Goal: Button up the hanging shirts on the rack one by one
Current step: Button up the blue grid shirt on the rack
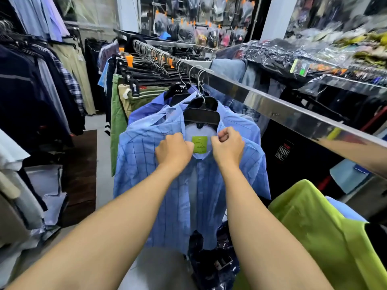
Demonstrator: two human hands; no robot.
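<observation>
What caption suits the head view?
Both hands grip the blue checked shirt near its collar on the rack.

Steel rack rail (272, 109) runs diagonally above & right of both hands. Hanging on it: black hanger (202, 114) w/ light-blue checked shirt (146, 168) directly above hands, darker blue shirt (144, 111) behind, trousers (142, 80) further back-left.

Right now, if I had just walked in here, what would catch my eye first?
Two bare hands, left hand and right hand, grip the open collar of a light blue checked shirt at centre. Between them hangs a lime green paper tag. A shiny steel rack rail runs diagonally above right.
</observation>
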